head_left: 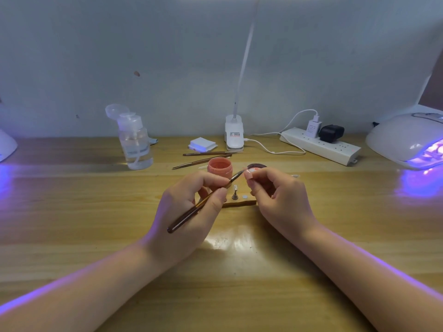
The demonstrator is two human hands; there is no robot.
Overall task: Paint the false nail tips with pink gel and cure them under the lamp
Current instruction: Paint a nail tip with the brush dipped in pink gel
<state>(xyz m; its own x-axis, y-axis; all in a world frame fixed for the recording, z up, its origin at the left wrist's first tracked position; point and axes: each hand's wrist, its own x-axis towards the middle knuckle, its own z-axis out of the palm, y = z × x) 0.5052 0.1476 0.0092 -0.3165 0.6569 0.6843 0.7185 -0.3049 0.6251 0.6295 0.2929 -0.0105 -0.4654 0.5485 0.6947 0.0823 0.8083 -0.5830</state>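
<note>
My left hand (191, 207) grips a dark brown nail brush (191, 214) like a pen, its bristle end pointing up and right. The brush tip touches a pale pink false nail tip (248, 174) that my right hand (280, 197) pinches between thumb and fingers. Right behind the hands stand a pink gel jar (220, 167) and its dark lid (257, 167). Between the hands a small wooden stand (239, 203) carries one upright metal holder (235, 193) and a round disc. The white curing lamp (407, 137) glows violet at the far right.
A clear pump bottle (135, 142) stands back left. Two spare brushes (206, 157), a pad stack (202, 143), a clip lamp base (234, 135) and a power strip (321, 146) with cables lie along the back. Another glowing lamp (6, 147) shows at the left edge.
</note>
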